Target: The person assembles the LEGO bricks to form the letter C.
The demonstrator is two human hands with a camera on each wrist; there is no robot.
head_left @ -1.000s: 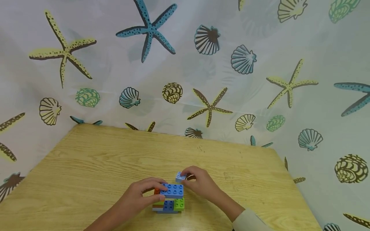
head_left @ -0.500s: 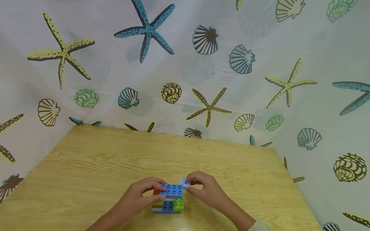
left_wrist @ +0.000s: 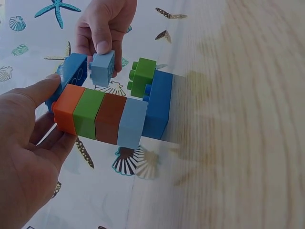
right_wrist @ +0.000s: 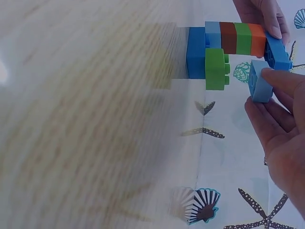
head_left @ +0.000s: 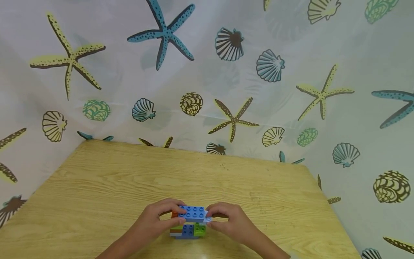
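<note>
My left hand [head_left: 155,217] grips the long blue toy brick [head_left: 196,216] at the top of a brick tower, fingers against its left end. Beneath that end, the left wrist view shows an orange brick [left_wrist: 68,110], a green brick [left_wrist: 89,117], a brown brick [left_wrist: 110,120] and a light blue brick [left_wrist: 132,125], stacked on a blue base brick [left_wrist: 159,107]. At the base's other end stands a lime green brick [right_wrist: 215,69]. My right hand [head_left: 233,219] pinches a separate light blue brick [right_wrist: 260,83] near the top brick's overhanging end, above the lime brick and apart from it.
The tower stands on a wood-grain table [head_left: 129,172] near its front edge. A white cloth [head_left: 181,82] printed with starfish and shells hangs behind the table and along both sides.
My right hand has brought its light blue brick from behind the tower toward me, down beside the top brick's right end. The left hand has kept its hold.
</note>
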